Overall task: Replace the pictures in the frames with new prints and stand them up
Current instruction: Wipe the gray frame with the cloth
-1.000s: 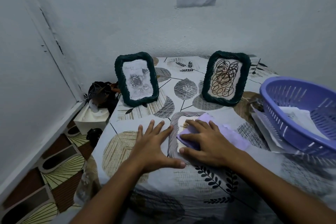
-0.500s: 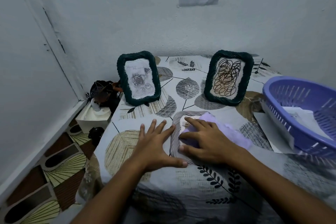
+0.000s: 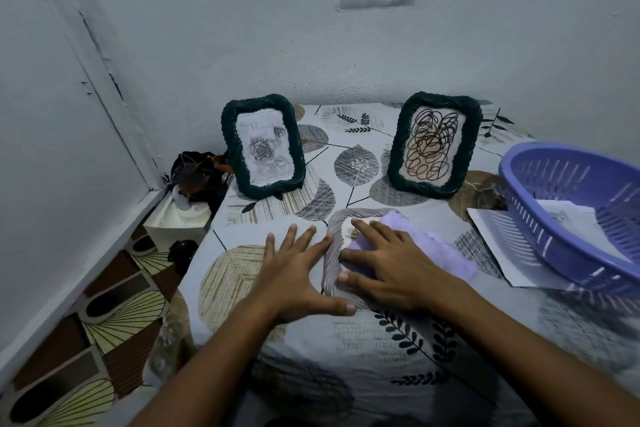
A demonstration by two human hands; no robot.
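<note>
While left hand stays flat, cloth unmoved

A: What colours are the standing frames?
B: The far left frame is dark green round a grey rose print; the far right frame is dark green round brown loops.
A: And nearer?
B: A pale grey ribbed frame, a lilac cloth, a purple basket, and a leaf-patterned tablecloth.

At frame centre a grey frame lies flat on the leaf-patterned cloth; the left hand rests spread beside it. The right hand presses a lilac cloth onto it. Two green frames stand behind.
</note>
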